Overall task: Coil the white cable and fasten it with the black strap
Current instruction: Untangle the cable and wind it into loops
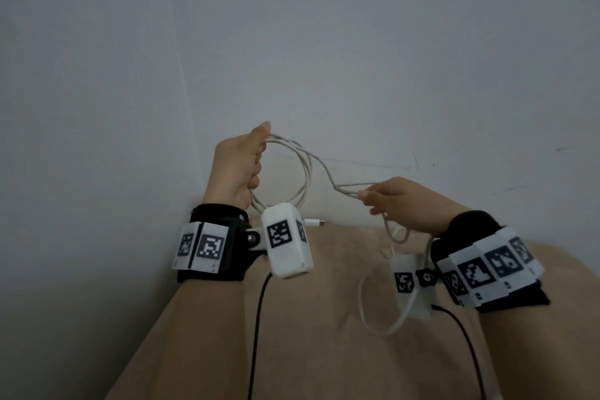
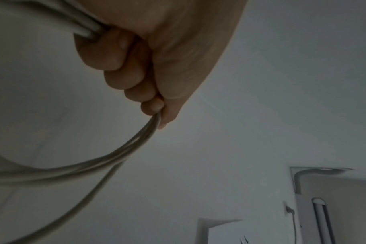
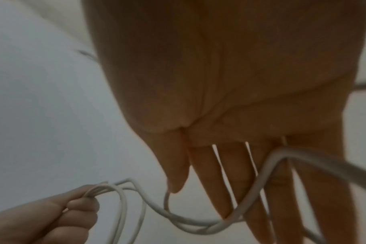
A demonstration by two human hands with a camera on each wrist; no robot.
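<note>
While several loops of the white cable (image 1: 305,172) are clamped in the curled fingers of the left hand (image 1: 238,169), raised before a pale wall (image 1: 292,42), a further strand is led across to the right hand (image 1: 402,201). There the fingers (image 3: 238,178) are held nearly straight and slightly apart, the cable being draped over them rather than gripped. The slack is seen hanging below the right wrist over a beige surface (image 1: 324,351). A connector end (image 1: 313,223) is shown just beside the left wrist.
</note>
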